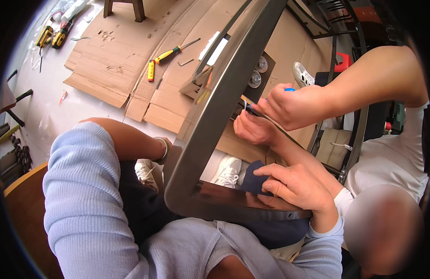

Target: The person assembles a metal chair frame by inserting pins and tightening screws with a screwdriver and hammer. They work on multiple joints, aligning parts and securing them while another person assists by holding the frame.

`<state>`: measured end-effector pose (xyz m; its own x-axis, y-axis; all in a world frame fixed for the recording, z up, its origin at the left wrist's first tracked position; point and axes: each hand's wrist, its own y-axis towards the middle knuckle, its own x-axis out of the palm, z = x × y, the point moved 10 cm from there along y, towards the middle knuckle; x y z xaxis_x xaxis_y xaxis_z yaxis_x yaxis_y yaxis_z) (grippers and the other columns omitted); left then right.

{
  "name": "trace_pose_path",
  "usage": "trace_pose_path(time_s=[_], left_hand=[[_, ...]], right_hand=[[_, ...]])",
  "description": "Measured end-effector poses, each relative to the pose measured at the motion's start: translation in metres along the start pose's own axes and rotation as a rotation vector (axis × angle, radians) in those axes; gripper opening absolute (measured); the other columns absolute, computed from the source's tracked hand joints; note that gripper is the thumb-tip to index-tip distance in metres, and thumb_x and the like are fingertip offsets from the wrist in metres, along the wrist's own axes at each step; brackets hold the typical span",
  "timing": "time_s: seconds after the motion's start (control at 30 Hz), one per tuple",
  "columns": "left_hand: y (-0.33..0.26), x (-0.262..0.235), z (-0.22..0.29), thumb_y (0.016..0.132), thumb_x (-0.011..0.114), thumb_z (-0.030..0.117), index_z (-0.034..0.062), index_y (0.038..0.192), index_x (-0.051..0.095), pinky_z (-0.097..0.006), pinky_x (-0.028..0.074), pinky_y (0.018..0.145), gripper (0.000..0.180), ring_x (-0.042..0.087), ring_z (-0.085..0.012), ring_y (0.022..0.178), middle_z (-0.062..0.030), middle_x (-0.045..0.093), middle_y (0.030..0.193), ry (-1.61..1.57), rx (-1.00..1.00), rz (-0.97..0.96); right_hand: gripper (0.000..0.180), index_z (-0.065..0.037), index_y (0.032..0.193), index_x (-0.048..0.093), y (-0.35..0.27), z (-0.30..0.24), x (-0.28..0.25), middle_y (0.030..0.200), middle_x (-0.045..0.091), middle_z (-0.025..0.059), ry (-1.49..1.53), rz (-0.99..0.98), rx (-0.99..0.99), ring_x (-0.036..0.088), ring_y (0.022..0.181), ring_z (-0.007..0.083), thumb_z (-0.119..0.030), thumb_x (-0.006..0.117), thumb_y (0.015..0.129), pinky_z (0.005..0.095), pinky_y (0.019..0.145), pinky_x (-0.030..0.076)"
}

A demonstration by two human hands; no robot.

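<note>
A dark, glossy frame with rounded corners point(212, 95) stands tilted in front of me. My left hand point(175, 151) reaches to its left side; the bracelet wrist shows, but the fingers are hidden behind the frame. On the frame's lower bar rests my right hand point(294, 186), index finger stretched out and nothing held. Just beyond it, a co-worker's two hands point(289, 109) work close together inside the frame. They hold a slim tool with a blue end point(289, 89), its kind mostly hidden by the fingers.
Flattened cardboard point(117, 51) covers the floor. On it lie a yellow-and-black screwdriver point(168, 55), a small yellow-and-red item point(151, 70) and a hex key point(185, 62). Two cordless drills point(61, 35) lie at the far left. The co-worker in white point(387, 162) sits close at right.
</note>
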<state>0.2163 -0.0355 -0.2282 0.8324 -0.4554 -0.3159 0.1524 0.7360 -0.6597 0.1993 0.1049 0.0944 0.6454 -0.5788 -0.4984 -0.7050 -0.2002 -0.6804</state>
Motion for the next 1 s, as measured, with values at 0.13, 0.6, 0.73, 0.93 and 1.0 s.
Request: trace_pose_path(time_s=[0.13, 0.6, 0.73, 0.93, 1.0], left_hand=[[0.000, 0.006, -0.002, 0.086, 0.054, 0.034, 0.0121, 0.091, 0.070, -0.035, 0.051, 0.071, 0.028, 0.063, -0.0191, 0.080, -0.0070, 0.068, 0.088, 0.089, -0.001, -0.038], [0.001, 0.022, -0.010, 0.085, 0.053, 0.035, 0.0149, 0.094, 0.071, -0.037, 0.051, 0.074, 0.028, 0.064, -0.0204, 0.085, -0.0071, 0.068, 0.093, 0.373, 0.021, -0.176], [0.001, 0.029, -0.011, 0.085, 0.053, 0.035, 0.0157, 0.095, 0.071, -0.037, 0.051, 0.075, 0.029, 0.064, -0.0208, 0.086, -0.0071, 0.068, 0.094, 0.467, 0.026, -0.229], [0.003, 0.039, -0.012, 0.084, 0.053, 0.036, 0.0169, 0.097, 0.071, -0.038, 0.051, 0.076, 0.029, 0.065, -0.0213, 0.089, -0.0071, 0.069, 0.097, 0.552, 0.038, -0.290], [0.003, 0.039, -0.014, 0.084, 0.053, 0.036, 0.0173, 0.097, 0.071, -0.038, 0.051, 0.076, 0.029, 0.065, -0.0215, 0.090, -0.0071, 0.069, 0.097, 0.572, 0.037, -0.298]], right_hand=[[0.026, -0.007, 0.112, 0.057, 0.000, 0.001, 0.002, 0.079, 0.065, 0.0118, -0.002, -0.020, -0.002, 0.063, 0.072, 0.0306, -0.021, 0.056, 0.090, 0.0367, 0.064, 0.049], [0.027, -0.008, 0.110, 0.055, 0.003, -0.001, 0.002, 0.076, 0.063, 0.0186, 0.017, -0.018, -0.029, 0.060, 0.068, 0.0388, -0.026, 0.055, 0.090, 0.0455, 0.059, 0.046], [0.026, -0.008, 0.109, 0.055, 0.001, 0.002, 0.003, 0.073, 0.062, 0.0187, 0.006, -0.021, -0.030, 0.060, 0.066, 0.0380, -0.025, 0.056, 0.090, 0.0454, 0.058, 0.046], [0.027, -0.007, 0.109, 0.055, 0.002, 0.004, 0.004, 0.071, 0.061, 0.0188, 0.020, -0.004, -0.046, 0.060, 0.064, 0.0375, -0.025, 0.056, 0.090, 0.0445, 0.057, 0.045], [0.027, -0.007, 0.108, 0.055, 0.002, 0.003, 0.004, 0.071, 0.061, 0.0188, 0.018, 0.001, -0.057, 0.059, 0.064, 0.0379, -0.025, 0.056, 0.090, 0.0445, 0.057, 0.045]])
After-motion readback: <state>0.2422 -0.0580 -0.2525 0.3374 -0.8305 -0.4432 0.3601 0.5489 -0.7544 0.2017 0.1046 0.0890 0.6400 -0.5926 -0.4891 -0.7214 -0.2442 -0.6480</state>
